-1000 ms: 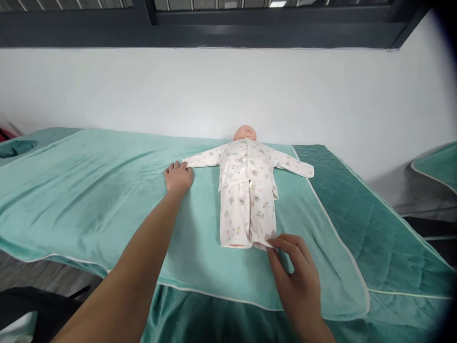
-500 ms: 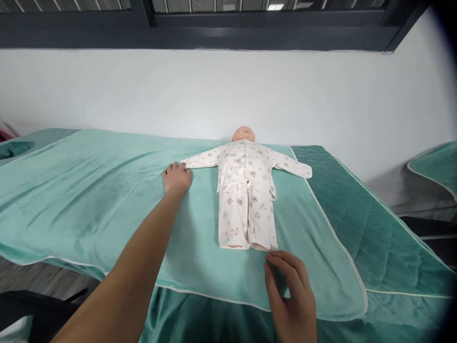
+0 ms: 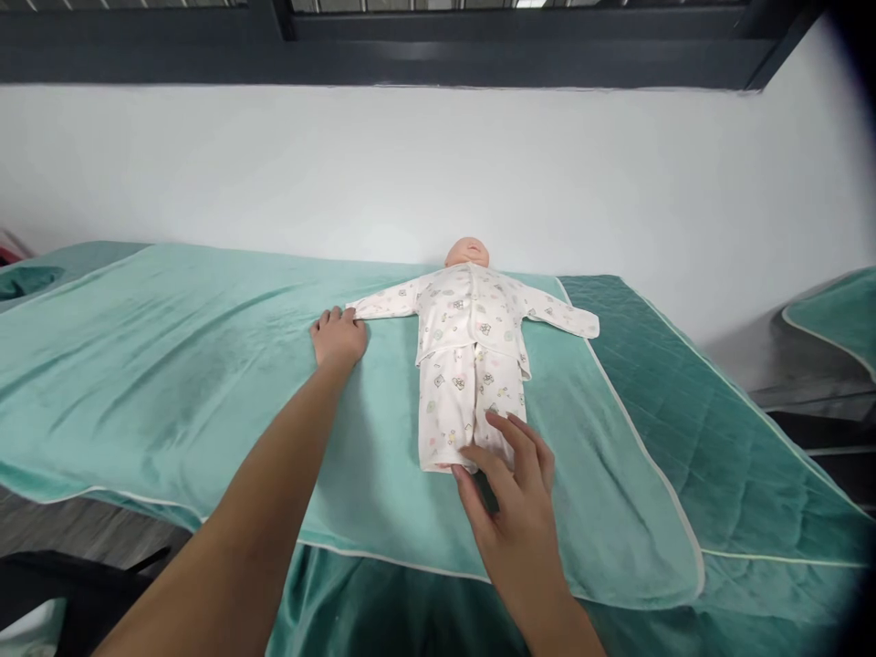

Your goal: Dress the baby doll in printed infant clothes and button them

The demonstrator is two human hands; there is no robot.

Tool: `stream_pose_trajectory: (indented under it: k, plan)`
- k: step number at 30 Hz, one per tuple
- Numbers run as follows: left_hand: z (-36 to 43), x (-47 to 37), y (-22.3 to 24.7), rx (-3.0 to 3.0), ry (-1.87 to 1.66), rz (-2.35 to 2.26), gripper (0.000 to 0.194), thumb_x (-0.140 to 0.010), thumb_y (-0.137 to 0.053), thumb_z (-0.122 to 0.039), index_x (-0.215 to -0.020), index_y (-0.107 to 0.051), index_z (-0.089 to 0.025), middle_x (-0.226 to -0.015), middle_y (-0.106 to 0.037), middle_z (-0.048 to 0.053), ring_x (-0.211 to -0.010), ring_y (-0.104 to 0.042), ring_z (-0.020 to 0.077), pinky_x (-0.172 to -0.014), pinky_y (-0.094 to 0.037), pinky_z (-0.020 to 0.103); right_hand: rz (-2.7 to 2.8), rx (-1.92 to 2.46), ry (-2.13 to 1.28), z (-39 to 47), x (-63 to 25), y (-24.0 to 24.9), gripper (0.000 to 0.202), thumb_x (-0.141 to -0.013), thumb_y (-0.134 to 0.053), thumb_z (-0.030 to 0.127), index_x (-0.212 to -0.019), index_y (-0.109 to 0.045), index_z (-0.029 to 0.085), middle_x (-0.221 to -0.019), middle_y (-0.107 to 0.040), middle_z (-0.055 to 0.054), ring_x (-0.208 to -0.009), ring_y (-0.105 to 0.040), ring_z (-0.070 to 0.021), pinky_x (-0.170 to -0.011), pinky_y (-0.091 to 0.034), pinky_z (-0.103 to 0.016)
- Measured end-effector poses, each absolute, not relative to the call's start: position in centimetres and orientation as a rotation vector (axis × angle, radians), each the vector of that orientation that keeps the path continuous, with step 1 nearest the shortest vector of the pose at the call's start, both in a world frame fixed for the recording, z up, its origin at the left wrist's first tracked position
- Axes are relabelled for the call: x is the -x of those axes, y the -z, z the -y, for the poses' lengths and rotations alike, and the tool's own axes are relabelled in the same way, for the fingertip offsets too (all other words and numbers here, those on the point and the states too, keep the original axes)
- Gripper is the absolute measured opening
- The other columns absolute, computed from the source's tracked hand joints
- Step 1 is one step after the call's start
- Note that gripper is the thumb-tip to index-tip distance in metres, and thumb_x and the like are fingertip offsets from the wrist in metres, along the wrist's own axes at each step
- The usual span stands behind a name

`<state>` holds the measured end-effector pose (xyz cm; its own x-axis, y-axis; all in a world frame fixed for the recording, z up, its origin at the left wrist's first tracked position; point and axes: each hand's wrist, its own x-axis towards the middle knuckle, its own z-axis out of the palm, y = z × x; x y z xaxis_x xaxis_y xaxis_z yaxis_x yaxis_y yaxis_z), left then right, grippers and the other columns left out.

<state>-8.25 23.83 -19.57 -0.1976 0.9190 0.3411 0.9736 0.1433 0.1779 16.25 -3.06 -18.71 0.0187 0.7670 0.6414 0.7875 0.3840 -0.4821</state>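
A baby doll (image 3: 468, 252) lies on its back on a light green blanket (image 3: 219, 365), its arms spread to the sides. It wears a white patterned top (image 3: 471, 310) and matching trousers (image 3: 444, 401). My left hand (image 3: 338, 336) lies palm down on the blanket at the left sleeve's end, with its thumb side touching the cuff. Over the lower trouser legs is my right hand (image 3: 513, 484), fingers apart and thumb near the hem. It hides most of the right leg's end; whether the fingertips touch the cloth I cannot tell.
A darker green quilted cover (image 3: 712, 429) lies beneath the blanket and shows on the right. Behind the bed rises a white wall (image 3: 383, 164) with a dark frame (image 3: 506, 50) above. Another green-covered surface (image 3: 839, 315) stands at the far right.
My right hand has moved up and left, from below the right trouser hem to over the trouser legs. My left hand stays at the sleeve's end.
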Motion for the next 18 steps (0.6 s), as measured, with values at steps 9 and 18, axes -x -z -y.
stream_pose_trajectory:
  k: [9,18]
  plan:
    - [-23.91,8.19,19.57,1.874,0.533,2.288,0.049,-0.093,-0.031,-0.033,-0.135,-0.055,-0.024,-0.148,-0.048,0.010,-0.139,-0.037,0.0303,-0.112,-0.030,0.050,1.806,1.266,0.001,3.25,-16.19,18.17,0.021,-0.090,-0.057,0.008,-0.100,-0.064,0.025,-0.133,-0.052,-0.008,-0.133,-0.040,-0.0299,-0.101,-0.046,-0.051]
    - [-23.87,8.27,19.39,1.886,0.514,2.293,0.050,-0.093,-0.030,-0.034,-0.136,-0.054,-0.025,-0.148,-0.049,0.010,-0.139,-0.037,0.0304,-0.111,-0.031,0.050,1.822,1.285,-0.036,3.85,-16.62,19.03,0.025,-0.090,-0.057,0.009,-0.110,-0.062,0.025,-0.133,-0.053,-0.009,-0.132,-0.041,-0.0289,-0.099,-0.049,-0.050]
